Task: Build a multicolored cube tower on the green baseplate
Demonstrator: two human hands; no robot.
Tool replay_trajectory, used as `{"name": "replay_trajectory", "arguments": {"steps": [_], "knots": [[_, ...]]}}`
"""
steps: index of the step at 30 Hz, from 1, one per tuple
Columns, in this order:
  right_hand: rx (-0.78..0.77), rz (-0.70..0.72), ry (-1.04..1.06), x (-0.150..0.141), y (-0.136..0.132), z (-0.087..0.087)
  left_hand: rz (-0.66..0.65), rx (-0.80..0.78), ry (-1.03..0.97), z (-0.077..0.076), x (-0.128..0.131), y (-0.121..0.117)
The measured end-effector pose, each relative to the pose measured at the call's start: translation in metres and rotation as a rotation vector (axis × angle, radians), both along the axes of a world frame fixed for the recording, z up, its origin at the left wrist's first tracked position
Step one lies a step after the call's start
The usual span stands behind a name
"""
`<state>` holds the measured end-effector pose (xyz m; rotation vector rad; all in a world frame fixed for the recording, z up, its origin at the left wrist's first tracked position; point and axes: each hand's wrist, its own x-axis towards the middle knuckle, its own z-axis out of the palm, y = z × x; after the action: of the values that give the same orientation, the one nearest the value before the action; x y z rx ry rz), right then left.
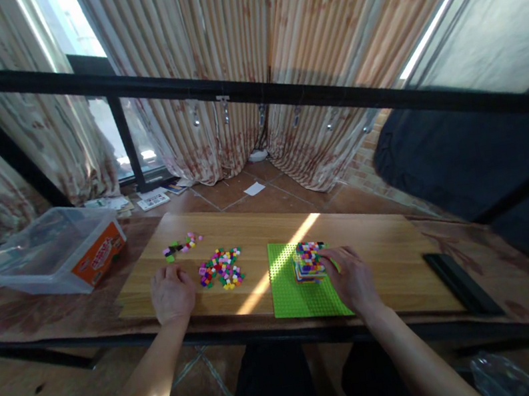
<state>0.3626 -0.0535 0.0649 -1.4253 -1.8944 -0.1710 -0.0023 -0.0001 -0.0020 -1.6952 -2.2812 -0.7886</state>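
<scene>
A green studded baseplate (291, 295) lies on the wooden board, and a small block of stacked multicoloured toy bricks (308, 263) rises from it. At the upper right side of this stack is my right hand (353, 276), thumb and fingers closed together against the bricks; whatever is between the fingertips is too small to make out. My left hand (173, 294) rests on the board with its fingers curled in, and their tips are hidden. Just right of it lies a pile of loose mixed bricks (223, 268). Beyond the left hand is a smaller scatter of bricks (183, 244).
A clear plastic box (57, 249) with an orange label stands at the left. Toward the right end of the wooden board (389, 245) lies a black bar (463, 284). A black metal rail (247, 91) crosses in front of the curtains.
</scene>
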Motion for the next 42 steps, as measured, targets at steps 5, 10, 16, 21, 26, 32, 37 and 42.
{"name": "replay_trajectory", "arguments": {"steps": [5, 10, 16, 21, 26, 32, 37, 42], "knots": [[0.025, 0.038, -0.008, -0.001, 0.001, 0.000, -0.007, 0.017, 0.021, -0.002, -0.001, 0.001], [0.052, 0.017, 0.069, -0.005, 0.002, -0.004, -0.002, 0.024, 0.025, -0.004, -0.002, 0.002], [0.036, 0.017, 0.177, -0.007, 0.002, -0.011, -0.002, 0.030, 0.031, -0.007, -0.003, 0.002], [0.026, -0.037, 0.272, -0.004, 0.003, -0.016, -0.001, 0.035, 0.016, -0.007, -0.003, 0.002], [0.031, -0.039, 0.234, -0.003, 0.005, -0.016, -0.015, 0.031, -0.023, -0.004, -0.002, 0.001], [0.100, -0.048, 0.037, -0.004, 0.002, -0.018, -0.019, 0.017, -0.029, -0.002, -0.001, 0.001], [0.103, -0.039, -0.010, -0.001, -0.006, -0.031, 0.006, -0.010, -0.014, 0.000, 0.001, 0.000], [0.086, -0.063, -0.032, -0.001, -0.012, -0.037, 0.009, -0.002, -0.028, -0.002, 0.000, 0.001]]}}
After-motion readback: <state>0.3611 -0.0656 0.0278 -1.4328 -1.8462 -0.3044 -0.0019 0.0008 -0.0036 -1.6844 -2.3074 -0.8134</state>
